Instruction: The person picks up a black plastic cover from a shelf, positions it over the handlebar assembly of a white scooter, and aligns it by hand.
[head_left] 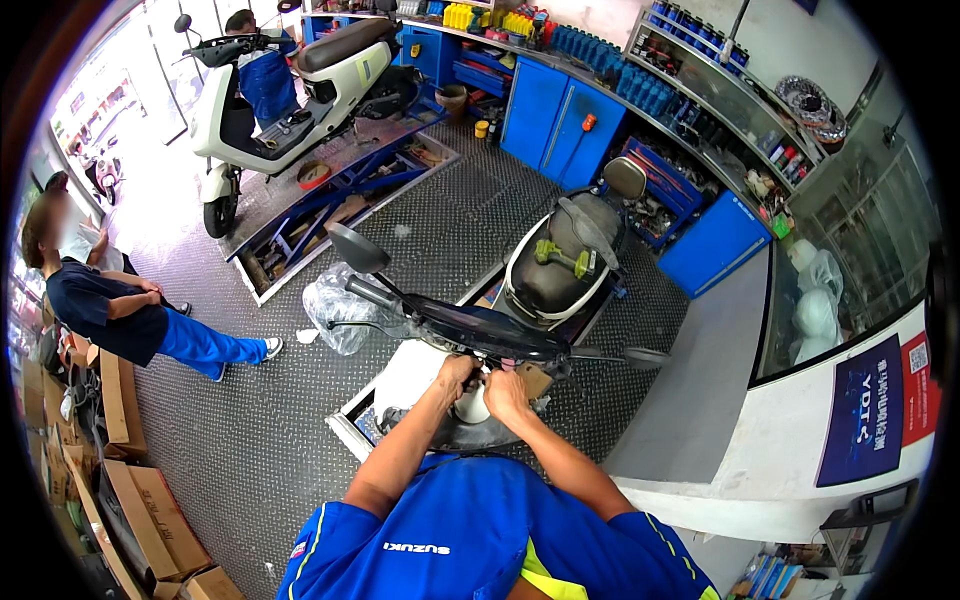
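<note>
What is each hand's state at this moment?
Left hand: curled below the dark handlebar cover; anything held is hidden.
Right hand: curled close beside the left; its grip cannot be told.

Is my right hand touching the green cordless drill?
Apart: the head view shows the dark handlebar cover between your right hand and the drill on the seat.

Blue cabinets [530,115]; cardboard boxes [158,520]

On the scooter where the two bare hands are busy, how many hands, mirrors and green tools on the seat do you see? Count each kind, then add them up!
Hands, left hand and right hand: 2
Mirrors, left mirror and right mirror: 2
Green power tool: 1
Total: 5
</note>
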